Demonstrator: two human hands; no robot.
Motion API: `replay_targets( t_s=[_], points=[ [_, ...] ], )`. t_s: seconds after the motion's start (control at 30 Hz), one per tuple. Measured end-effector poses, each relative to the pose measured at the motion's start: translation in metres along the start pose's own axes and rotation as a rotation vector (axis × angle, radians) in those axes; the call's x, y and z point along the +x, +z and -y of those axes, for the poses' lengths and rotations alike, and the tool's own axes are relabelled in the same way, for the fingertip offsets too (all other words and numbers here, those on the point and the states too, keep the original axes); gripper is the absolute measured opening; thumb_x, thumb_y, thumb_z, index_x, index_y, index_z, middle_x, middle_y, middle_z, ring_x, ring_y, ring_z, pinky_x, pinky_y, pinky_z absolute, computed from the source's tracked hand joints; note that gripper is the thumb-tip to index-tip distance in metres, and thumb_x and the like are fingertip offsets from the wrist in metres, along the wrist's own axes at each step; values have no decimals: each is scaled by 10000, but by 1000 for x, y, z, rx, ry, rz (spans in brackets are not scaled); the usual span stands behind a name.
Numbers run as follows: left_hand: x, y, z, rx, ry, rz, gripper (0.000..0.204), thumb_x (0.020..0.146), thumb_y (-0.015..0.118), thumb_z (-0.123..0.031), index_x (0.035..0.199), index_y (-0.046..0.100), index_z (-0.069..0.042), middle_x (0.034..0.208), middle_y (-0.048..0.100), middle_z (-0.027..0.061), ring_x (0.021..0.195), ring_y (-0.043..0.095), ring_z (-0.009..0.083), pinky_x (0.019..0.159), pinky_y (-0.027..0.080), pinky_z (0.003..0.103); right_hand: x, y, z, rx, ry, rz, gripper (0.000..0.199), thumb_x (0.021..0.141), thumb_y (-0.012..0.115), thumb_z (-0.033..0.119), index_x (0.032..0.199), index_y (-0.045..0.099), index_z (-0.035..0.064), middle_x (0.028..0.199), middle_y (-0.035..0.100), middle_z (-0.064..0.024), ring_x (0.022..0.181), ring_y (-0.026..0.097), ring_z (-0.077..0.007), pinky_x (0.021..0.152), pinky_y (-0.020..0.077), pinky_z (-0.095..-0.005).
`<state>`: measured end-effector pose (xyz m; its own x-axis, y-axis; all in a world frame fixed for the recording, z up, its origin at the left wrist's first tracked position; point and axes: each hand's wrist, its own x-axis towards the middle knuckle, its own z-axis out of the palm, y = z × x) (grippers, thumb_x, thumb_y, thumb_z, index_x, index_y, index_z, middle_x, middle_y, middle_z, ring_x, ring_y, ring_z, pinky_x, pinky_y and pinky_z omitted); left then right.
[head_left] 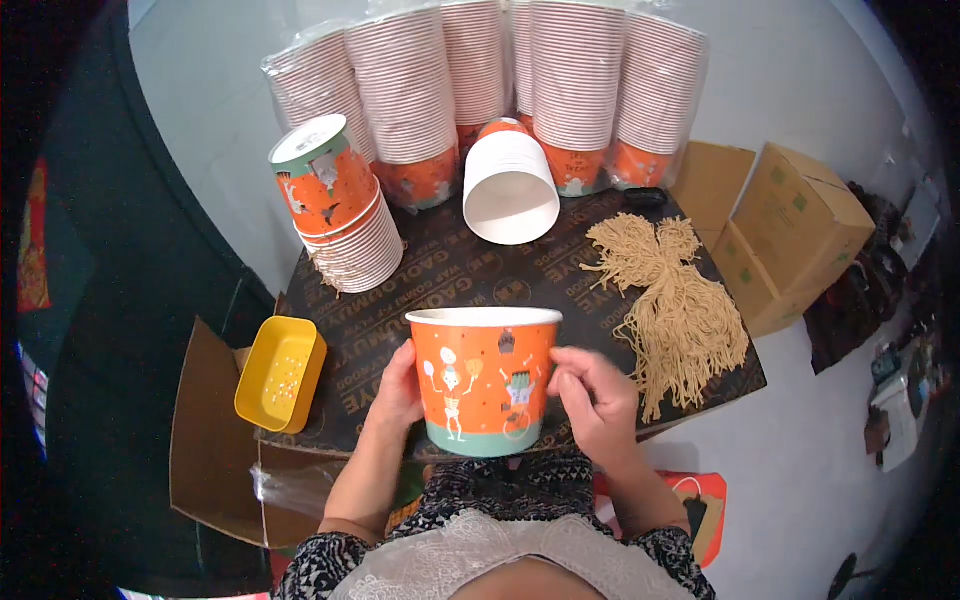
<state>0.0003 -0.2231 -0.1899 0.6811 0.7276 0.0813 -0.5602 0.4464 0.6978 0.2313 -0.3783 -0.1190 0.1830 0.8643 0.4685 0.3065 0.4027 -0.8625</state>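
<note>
An orange paper bucket [485,385] with a green base band and skeleton pictures is held upright, rim up, at the table's front edge. My left hand [400,388] grips its left side, most of the fingers hidden behind the wall. At the right side, my right hand [598,400] is closed with curled fingers, fingertips against the bucket's wall. Any small thing between those fingertips is too small to make out. A bundle of tan cords [690,320] lies right of my right hand. Beyond the held bucket, a nested stack of white-lined paper buckets [512,190] lies on its side, openings toward me.
Tall plastic-wrapped stacks of paper buckets [405,90] line the table's back. An upside-down bucket stack [350,235], cords hanging from it, stands left. A yellow tray [285,375] with small white pieces sits at the left edge. Cardboard boxes [800,225] stand to the right.
</note>
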Motion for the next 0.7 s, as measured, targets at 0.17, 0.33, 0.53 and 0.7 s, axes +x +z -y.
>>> replay_targets(
  t_s=[0.17, 0.33, 0.53, 0.7],
  points=[
    [-5, -1, -5, -70, -163, 42, 609, 896, 652, -437, 1327, 536, -23, 1311, 603, 151, 1189, 591, 284, 1031, 472, 449, 35, -2, 30, -413, -417, -46, 251, 813, 636, 22, 1064, 624, 6, 1045, 597, -142, 964, 558, -301, 863, 436, -365],
    [4, 23, -29, 353, -158, -108, 591, 900, 661, -395, 1333, 529, -14, 1255, 624, 135, 1147, 598, 224, 1016, 466, 385, 32, 1, 20, -159, -171, 191, 145, 852, 647, 33, 991, 629, -2, 806, 631, -73, 749, 619, -212, 720, 482, -320],
    [-12, 110, -53, 1477, 630, -401, 168, 789, 709, -19, 936, 629, -9, 845, 615, 75, 738, 586, 169, 654, 475, 289, 25, 27, -18, 188, 35, -123, 44, 929, 597, -18, 963, 577, 1, 871, 563, 14, 771, 529, -36, 687, 441, -202],
    [-20, 127, -13, 1525, 792, -171, 172, 765, 716, 52, 885, 617, -22, 825, 607, 112, 706, 619, 248, 608, 493, 328, 16, 59, -45, 296, 63, -160, 89, 909, 636, -3, 977, 582, 17, 890, 556, 11, 756, 493, -28, 665, 441, -211]
  ],
)
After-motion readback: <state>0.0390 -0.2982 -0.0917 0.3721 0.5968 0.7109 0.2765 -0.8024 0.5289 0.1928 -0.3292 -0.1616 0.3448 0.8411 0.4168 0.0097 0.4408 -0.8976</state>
